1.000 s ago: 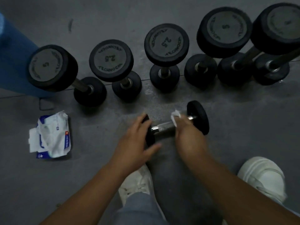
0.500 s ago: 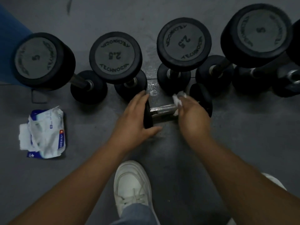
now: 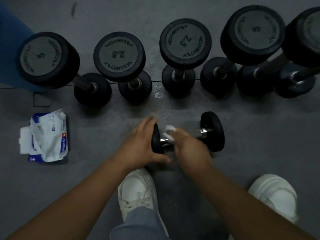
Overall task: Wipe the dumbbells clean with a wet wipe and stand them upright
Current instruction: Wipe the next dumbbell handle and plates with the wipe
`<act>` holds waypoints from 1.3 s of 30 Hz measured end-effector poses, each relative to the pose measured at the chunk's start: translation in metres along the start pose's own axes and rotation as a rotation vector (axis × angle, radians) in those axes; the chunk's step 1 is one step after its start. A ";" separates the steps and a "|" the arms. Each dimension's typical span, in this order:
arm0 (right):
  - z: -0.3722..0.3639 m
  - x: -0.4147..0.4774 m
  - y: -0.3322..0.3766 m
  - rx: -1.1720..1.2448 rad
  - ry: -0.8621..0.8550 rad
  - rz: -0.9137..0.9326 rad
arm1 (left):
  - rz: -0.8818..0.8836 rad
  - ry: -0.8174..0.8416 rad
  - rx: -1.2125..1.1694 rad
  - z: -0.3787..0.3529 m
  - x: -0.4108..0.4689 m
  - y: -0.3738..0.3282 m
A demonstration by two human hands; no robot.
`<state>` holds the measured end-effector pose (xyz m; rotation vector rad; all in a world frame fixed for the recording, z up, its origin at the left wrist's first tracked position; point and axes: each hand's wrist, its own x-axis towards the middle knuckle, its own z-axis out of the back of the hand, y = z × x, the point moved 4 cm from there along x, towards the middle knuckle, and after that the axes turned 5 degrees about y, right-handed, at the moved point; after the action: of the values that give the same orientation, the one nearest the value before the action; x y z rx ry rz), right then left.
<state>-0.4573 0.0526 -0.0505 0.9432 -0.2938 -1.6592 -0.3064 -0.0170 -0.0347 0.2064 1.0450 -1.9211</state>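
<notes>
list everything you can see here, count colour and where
standing dumbbells: six, black, back row, rightmost cut off
lying dumbbell: one, black with chrome handle, floor before the row
wipe: one, white, on that handle
wipe pack: one, white and blue, floor at left
blue object: one, top left, unclear what
floor: one, grey, under everything
shoes: two, white, bottom
left hand: one, grips lying dumbbell's left end
right hand: one, holds wipe on the handle
</notes>
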 end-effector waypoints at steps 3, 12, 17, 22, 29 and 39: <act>0.014 -0.024 -0.025 0.103 -0.262 -0.198 | 0.033 0.031 0.051 -0.018 -0.016 -0.001; 0.009 -0.051 -0.026 0.083 -0.207 -0.242 | -0.045 -0.007 0.052 -0.022 -0.040 -0.012; -0.019 -0.063 -0.010 -0.016 0.098 -0.105 | -0.034 0.100 0.209 -0.037 -0.053 -0.026; -0.024 -0.090 -0.020 0.012 0.014 -0.206 | -0.069 0.091 0.244 -0.058 -0.068 -0.023; -0.015 -0.090 -0.022 0.078 -0.038 -0.189 | -0.120 0.123 0.142 -0.062 -0.057 -0.008; 0.031 0.015 -0.007 0.074 -0.261 -0.030 | 0.024 -0.135 -0.014 0.020 0.014 0.003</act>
<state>-0.4843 0.0328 -0.0412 0.7877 -0.5217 -1.8114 -0.3071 -0.0407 -0.0309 0.0797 0.9624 -1.8785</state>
